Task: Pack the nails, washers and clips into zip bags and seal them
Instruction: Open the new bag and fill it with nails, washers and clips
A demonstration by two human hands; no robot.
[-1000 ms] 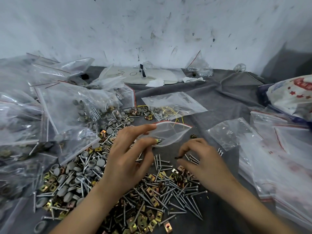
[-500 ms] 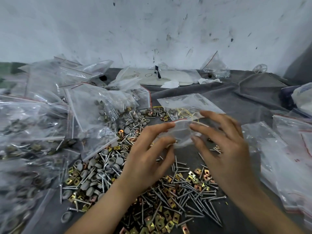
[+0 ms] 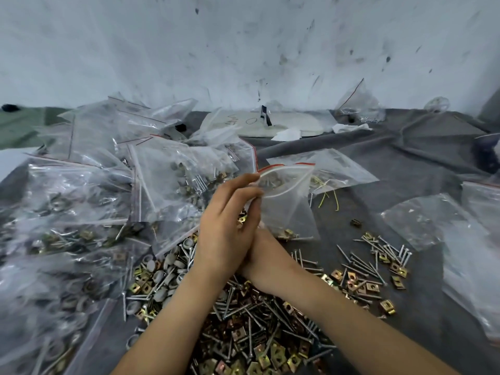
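My left hand (image 3: 230,226) pinches the left edge of a clear zip bag (image 3: 286,201) just below its red-striped mouth, holding it upright above the cloth. A few brass clips and a nail lie at the bag's bottom. My right hand (image 3: 266,255) crosses under the left; only its wrist and back show, and its fingers are hidden behind the left palm. Below both hands lies a loose heap of nails and brass clips (image 3: 257,326). Grey washers (image 3: 162,272) are mixed in at its left. A smaller scatter of nails and clips (image 3: 378,266) sits to the right.
Filled zip bags (image 3: 81,201) are piled along the left. Empty bags (image 3: 446,228) lie at the right. A flat bag with yellow wires (image 3: 332,171) lies behind the held one. Grey cloth (image 3: 405,158) covers the table, and a marked white wall stands behind it.
My right hand left the bag's mouth and dropped down and left, behind my left hand. The bag now hangs upright from my left hand alone.
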